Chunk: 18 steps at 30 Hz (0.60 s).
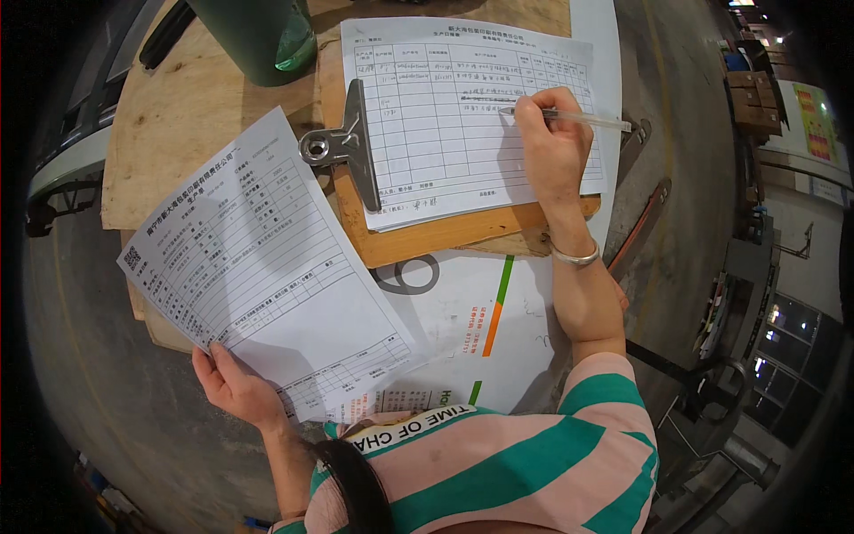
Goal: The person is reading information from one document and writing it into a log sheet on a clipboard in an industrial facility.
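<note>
My right hand [556, 147] is closed round a clear pen [592, 118], its tip down on a ruled form [427, 151]. Handwriting fills the upper rows of that form. Underneath lies a wooden clipboard [445, 246], whose metal bulldog clip [356, 147] grips the form at its left side. My left hand [236, 383] pinches the lower edge of a printed sheet [240, 240], which is tilted and overlaps the table and the large poster. The left thumb and part of the fingers are hard to make out against the paper.
A dark green container [253, 40] stands at the back left on the wooden tabletop [151, 116], near a black object [166, 34]. A large printed white sheet [498, 329] lies below the clipboard. A long orange-edged tool [639, 227] is at the right, with cartons [754, 98] farther off.
</note>
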Each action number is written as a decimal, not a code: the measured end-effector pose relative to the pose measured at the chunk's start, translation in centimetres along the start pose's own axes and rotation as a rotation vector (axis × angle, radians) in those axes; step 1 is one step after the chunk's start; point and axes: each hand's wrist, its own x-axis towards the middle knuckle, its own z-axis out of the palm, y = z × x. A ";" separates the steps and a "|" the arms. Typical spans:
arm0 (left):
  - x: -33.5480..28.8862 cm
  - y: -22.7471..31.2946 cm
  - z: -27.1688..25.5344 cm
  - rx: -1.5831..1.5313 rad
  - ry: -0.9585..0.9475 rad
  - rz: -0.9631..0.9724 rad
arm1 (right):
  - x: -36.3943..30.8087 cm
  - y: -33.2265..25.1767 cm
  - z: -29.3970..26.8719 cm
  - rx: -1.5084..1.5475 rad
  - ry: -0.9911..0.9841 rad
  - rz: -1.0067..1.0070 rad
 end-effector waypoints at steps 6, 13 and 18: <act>0.1 -0.4 -0.3 0.007 0.016 -0.017 | 0.0 -0.3 -0.1 -0.039 0.005 0.006; 0.1 -0.4 -0.5 0.024 0.019 -0.033 | 0.0 -0.3 0.0 -0.014 0.014 0.028; 0.1 -0.7 -0.6 0.020 0.012 -0.063 | -0.1 -0.4 0.1 0.017 0.005 0.016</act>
